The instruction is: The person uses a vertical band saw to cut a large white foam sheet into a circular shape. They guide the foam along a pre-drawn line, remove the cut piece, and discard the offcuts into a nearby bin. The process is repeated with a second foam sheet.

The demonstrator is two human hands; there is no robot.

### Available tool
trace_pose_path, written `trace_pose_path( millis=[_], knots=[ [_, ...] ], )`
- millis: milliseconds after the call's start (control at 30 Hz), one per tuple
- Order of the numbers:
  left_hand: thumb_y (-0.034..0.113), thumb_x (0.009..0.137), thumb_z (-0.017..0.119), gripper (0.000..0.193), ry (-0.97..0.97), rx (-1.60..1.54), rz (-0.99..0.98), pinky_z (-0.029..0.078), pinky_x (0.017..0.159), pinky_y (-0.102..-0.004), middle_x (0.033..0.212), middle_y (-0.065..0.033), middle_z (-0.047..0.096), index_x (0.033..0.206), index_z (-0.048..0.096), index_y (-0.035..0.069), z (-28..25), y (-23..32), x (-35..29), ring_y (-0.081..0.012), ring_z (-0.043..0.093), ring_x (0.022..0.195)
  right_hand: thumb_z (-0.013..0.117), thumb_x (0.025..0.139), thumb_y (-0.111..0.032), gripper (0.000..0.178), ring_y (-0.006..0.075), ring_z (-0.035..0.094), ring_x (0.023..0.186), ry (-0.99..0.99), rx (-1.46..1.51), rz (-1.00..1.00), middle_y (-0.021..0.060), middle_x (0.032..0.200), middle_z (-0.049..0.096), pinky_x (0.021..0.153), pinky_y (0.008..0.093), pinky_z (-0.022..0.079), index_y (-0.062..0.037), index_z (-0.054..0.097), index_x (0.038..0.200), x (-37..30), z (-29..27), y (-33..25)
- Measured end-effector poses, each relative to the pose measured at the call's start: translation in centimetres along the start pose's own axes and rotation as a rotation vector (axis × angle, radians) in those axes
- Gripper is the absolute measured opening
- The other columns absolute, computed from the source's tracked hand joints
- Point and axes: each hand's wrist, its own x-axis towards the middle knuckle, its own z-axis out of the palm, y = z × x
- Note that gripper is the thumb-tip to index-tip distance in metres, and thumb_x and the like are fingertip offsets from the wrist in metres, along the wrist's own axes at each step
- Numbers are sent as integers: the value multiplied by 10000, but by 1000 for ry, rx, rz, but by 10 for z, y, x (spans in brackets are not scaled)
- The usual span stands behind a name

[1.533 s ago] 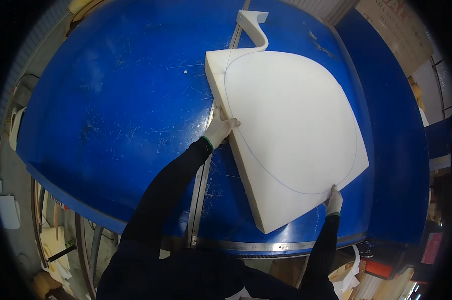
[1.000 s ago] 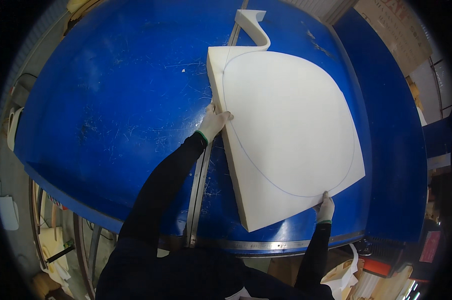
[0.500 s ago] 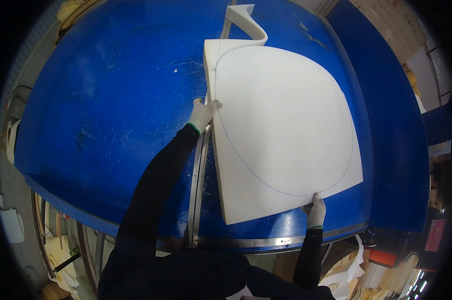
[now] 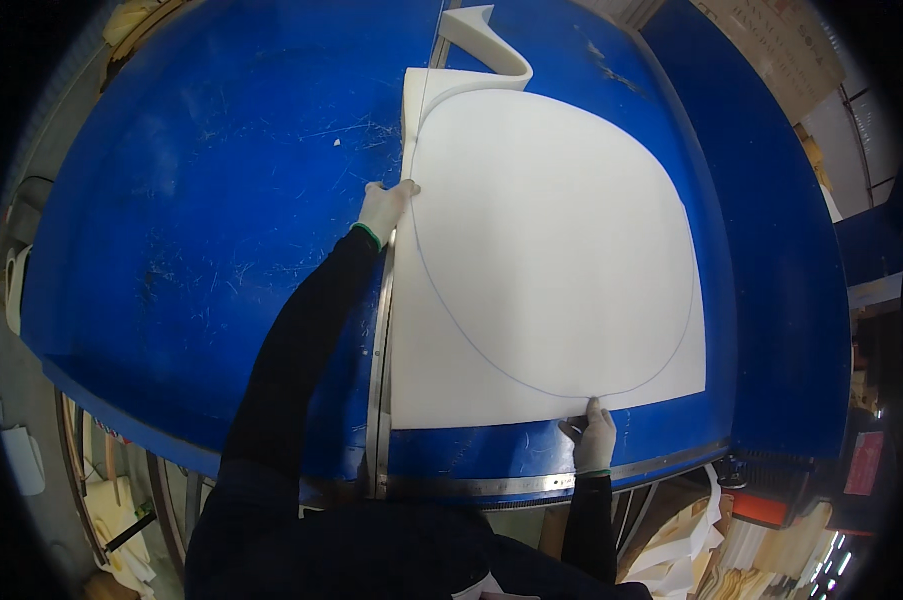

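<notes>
A thick white foam slab [image 4: 562, 250] lies on the blue table, with a large rounded outline [image 4: 472, 346] drawn on it in a thin blue line. My gloved left hand [image 4: 383, 212] is closed on its left edge, thumb on top; the fingers are partly hidden. At the near edge my gloved right hand [image 4: 596, 440] pinches the slab, its thumb by the bottom of the outline. From the slab's far left end, a strip of cut foam [image 4: 492, 48] curls away beside a thin upright wire or blade [image 4: 430, 75].
The blue tabletop [image 4: 222, 250] has fine shreds and a small white scrap [image 4: 338, 142]. A metal strip [image 4: 379, 400] runs along it from front to back. A metal ruler edge [image 4: 512, 486] borders the near side. Foam offcuts [image 4: 672, 545] lie below at the right.
The slab has turned slightly clockwise, its near end swinging left toward the metal strip. Both hands have moved left with it, the left also a little farther away.
</notes>
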Motion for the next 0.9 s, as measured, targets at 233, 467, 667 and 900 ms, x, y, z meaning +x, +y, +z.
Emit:
trace_pose_path(
  millis=[233, 467, 667, 900],
  knots=[
    [321, 810, 763, 979, -18, 5, 33, 523, 905, -361, 1246, -331, 565, 1441, 238, -212, -12, 15, -18, -331, 633, 1093, 571, 1024, -415, 411, 174, 614, 727, -65, 13, 21, 82, 851, 565, 620, 360, 609, -8, 578, 968, -16, 5, 5],
    [369, 880, 737, 922, -347, 351, -79, 531, 915, -406, 1276, -258, 581, 1499, 239, -99, -50, -11, -120, -297, 613, 1141, 605, 953, -600, 657, 209, 612, 693, 140, -11, 15, 126, 922, 555, 615, 345, 577, 49, 525, 1028, 9, -54, -3],
    [291, 837, 757, 797, -333, 294, -94, 536, 869, -330, 1191, -233, 636, 1409, 381, -116, -51, -15, -171, -261, 662, 1046, 663, 942, -538, 568, 221, 662, 730, 218, 88, -118, 104, 935, 613, 612, 346, 580, 7, 555, 1055, 45, -55, -4],
    [318, 827, 749, 720, -241, 349, -115, 545, 839, -334, 1095, -211, 684, 1337, 484, -116, -50, -20, -173, -252, 697, 956, 648, 986, -411, 469, 204, 644, 714, 185, 65, -148, 135, 892, 638, 615, 350, 581, 34, 502, 1013, 50, -53, -6]
  ],
)
